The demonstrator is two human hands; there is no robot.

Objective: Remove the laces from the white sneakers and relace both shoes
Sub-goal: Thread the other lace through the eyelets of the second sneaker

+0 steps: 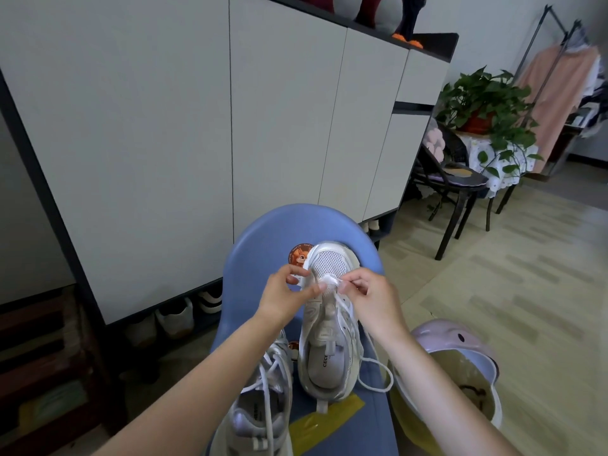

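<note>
From the head camera, a white mesh-toed sneaker [329, 327] stands on a blue plastic chair [263, 232], toe pointing toward the chair's curved back, its tongue bare and its grey insole visible. A white flat lace [375, 370] runs from the lowest eyelets near the toe and trails in a loose loop over the chair seat beside the sneaker's heel. The left hand [283, 292] pinches the lace at the toe end with thumb and forefinger, the other fingers curled; the right hand [370, 292] pinches the other strand just across the same eyelets, fingers narrow and curled in. Beside this sneaker, nearer the camera, a second white sneaker [260, 409] lies tilted with its lace tangled across the opening. Strips of yellow tape [324, 419] stick to the chair seat near the first sneaker's heel. A pale pink plastic stool [460, 343] sits on the floor beside the chair. Behind the chair stands a tall white cabinet [164, 126], and beyond it a potted green plant [487, 103] on a small covered table.
</note>
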